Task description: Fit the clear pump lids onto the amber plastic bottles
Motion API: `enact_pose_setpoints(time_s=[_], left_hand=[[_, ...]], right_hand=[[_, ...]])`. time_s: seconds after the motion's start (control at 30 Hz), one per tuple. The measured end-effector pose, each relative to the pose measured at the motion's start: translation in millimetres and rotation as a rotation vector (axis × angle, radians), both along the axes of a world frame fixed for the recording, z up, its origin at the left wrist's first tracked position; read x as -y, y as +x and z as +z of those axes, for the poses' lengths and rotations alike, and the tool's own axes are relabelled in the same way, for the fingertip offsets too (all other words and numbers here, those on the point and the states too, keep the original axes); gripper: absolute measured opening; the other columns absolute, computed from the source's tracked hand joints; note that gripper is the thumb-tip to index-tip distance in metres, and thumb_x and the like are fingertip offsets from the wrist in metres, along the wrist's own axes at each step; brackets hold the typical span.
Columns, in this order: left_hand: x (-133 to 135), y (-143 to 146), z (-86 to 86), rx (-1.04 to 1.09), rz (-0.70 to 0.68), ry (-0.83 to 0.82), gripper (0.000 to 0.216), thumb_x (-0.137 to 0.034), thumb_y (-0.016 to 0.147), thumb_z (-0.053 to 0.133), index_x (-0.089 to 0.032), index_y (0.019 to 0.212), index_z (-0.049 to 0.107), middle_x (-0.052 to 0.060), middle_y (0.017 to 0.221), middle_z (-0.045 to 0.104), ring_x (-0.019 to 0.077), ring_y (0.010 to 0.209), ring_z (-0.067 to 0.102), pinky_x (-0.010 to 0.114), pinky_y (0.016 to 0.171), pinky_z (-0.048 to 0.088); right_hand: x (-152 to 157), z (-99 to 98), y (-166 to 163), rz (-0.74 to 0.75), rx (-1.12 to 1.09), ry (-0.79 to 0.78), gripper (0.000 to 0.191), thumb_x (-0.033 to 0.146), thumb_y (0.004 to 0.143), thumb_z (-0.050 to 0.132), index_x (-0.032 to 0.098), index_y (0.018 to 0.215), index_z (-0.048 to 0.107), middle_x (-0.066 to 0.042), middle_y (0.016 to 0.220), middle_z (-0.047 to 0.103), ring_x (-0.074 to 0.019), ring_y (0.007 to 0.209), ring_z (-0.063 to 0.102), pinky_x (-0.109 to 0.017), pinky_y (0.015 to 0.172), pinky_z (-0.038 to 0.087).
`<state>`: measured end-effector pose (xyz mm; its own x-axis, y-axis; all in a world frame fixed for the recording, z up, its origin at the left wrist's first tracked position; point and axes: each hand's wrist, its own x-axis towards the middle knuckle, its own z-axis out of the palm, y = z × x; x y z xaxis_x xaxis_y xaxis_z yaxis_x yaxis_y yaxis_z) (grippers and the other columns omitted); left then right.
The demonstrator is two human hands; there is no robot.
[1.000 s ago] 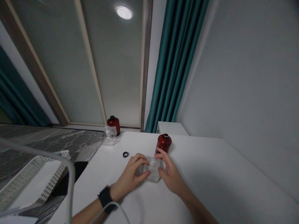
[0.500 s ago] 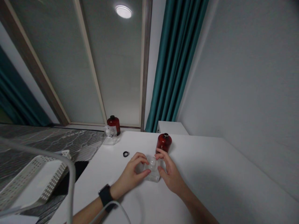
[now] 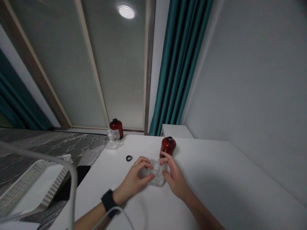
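A clear plastic tray (image 3: 157,182) with a rounded translucent piece (image 3: 156,166) in its middle sits on the white table. My left hand (image 3: 137,174) curves around the tray's left side, thumb and forefinger bent in over it. From the right, my right hand (image 3: 174,175) meets the same tray with bent fingers; its thumb lies at the near right side. The exact fingertip contact is hard to make out through the clear plastic. Just behind the right fingers stands a dark red bottle (image 3: 168,145) with an uncovered neck, its lower part partly hidden.
A black ring (image 3: 129,158) lies left of my hands. Farther back left are a second red bottle (image 3: 117,127) and another clear tray (image 3: 114,145) holding a whitish pump head (image 3: 110,134). A white perforated basket (image 3: 45,204) and a pale cable (image 3: 73,191) are at lower left.
Both hands keep almost the same pose around the tray. The rounded piece between them looks slightly turned or shifted; the bottles and ring stay where they were.
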<state>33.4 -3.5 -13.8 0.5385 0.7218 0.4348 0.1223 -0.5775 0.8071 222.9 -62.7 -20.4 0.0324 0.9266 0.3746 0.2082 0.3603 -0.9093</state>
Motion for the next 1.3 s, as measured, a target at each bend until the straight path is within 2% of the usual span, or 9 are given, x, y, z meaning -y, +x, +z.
enact_pose_setpoints(time_s=[0.1,0.27,0.5,0.67,0.8,0.93,1.07,1.17,1.3], left_hand=[[-0.3,0.0,0.1,0.001,-0.003,-0.002,0.008,-0.023,0.083,0.070,-0.020,0.090,0.066,0.006,0.101,0.060,0.0219,0.099,0.057,0.035,0.090,0.045],[-1.0,-1.1,-2.5,0.002,-0.001,-0.002,0.010,-0.022,0.082,0.070,-0.020,0.091,0.066,0.006,0.102,0.059,0.0217,0.099,0.057,0.035,0.090,0.045],[-0.1,-0.5,-2.0,0.002,-0.004,-0.005,0.010,-0.019,0.082,0.069,-0.020,0.091,0.066,0.006,0.102,0.059,0.0217,0.100,0.057,0.035,0.091,0.044],[-1.3,-0.1,-3.3,0.003,-0.009,-0.011,0.012,-0.017,0.081,0.069,-0.020,0.092,0.065,0.005,0.103,0.058,0.0215,0.100,0.057,0.035,0.091,0.043],[-1.5,-0.4,-4.2,0.001,-0.020,-0.018,0.012,-0.017,0.082,0.068,-0.020,0.093,0.065,0.005,0.104,0.057,0.0214,0.102,0.056,0.035,0.092,0.042],[-0.7,0.1,-4.5,0.002,-0.027,-0.025,0.012,-0.019,0.082,0.068,-0.020,0.094,0.065,0.005,0.104,0.057,0.0214,0.101,0.055,0.035,0.091,0.042],[-2.8,-2.3,-6.8,-0.001,-0.009,-0.057,0.030,-0.021,0.080,0.070,-0.021,0.109,0.061,0.006,0.108,0.059,0.0219,0.099,0.055,0.035,0.089,0.044],[-8.4,-5.8,-7.7,-0.038,-0.021,-0.135,0.052,-0.023,0.076,0.074,-0.021,0.124,0.054,0.009,0.121,0.059,0.0249,0.108,0.055,0.040,0.098,0.042],[-16.7,-8.7,-6.3,-0.104,-0.074,-0.227,0.056,-0.026,0.073,0.075,-0.019,0.125,0.056,0.010,0.123,0.063,0.0278,0.112,0.056,0.044,0.103,0.040]], right_hand=[[0.3,-0.2,-0.2,0.014,0.000,-0.035,0.064,0.011,0.080,0.050,0.026,0.142,0.039,-0.007,0.115,0.059,-0.0224,0.120,0.054,-0.047,0.114,0.030],[-0.4,0.1,0.1,-0.003,-0.019,-0.044,0.066,0.011,0.077,0.050,0.026,0.140,0.040,-0.006,0.112,0.060,-0.0219,0.116,0.057,-0.048,0.115,0.030],[-2.0,-1.8,-0.3,0.018,-0.051,-0.073,0.069,0.010,0.075,0.050,0.027,0.141,0.039,-0.006,0.112,0.060,-0.0225,0.124,0.053,-0.051,0.116,0.025],[-2.6,-4.6,-2.4,0.037,-0.029,-0.073,0.066,0.013,0.081,0.053,0.027,0.143,0.037,-0.008,0.119,0.061,-0.0226,0.125,0.052,-0.049,0.115,0.027],[-3.8,-8.3,-4.7,-0.024,0.005,-0.073,0.061,0.018,0.084,0.058,0.026,0.142,0.041,-0.006,0.112,0.060,-0.0217,0.119,0.056,-0.046,0.113,0.031],[-3.7,-8.9,-5.3,0.008,-0.019,-0.084,0.062,0.021,0.086,0.059,0.027,0.144,0.038,-0.008,0.121,0.062,-0.0227,0.125,0.053,-0.046,0.115,0.029],[-3.1,-4.9,-5.3,0.046,-0.049,-0.089,0.062,0.024,0.088,0.058,0.027,0.145,0.035,-0.010,0.121,0.064,-0.0234,0.127,0.052,-0.048,0.114,0.029],[-3.0,-0.8,-4.8,0.056,-0.034,-0.092,0.061,0.023,0.088,0.057,0.026,0.144,0.034,-0.008,0.116,0.065,-0.0226,0.122,0.055,-0.047,0.112,0.032],[-2.6,1.4,-5.2,0.047,0.006,-0.104,0.059,0.022,0.088,0.055,0.025,0.145,0.036,-0.006,0.113,0.063,-0.0210,0.114,0.059,-0.044,0.109,0.036]])
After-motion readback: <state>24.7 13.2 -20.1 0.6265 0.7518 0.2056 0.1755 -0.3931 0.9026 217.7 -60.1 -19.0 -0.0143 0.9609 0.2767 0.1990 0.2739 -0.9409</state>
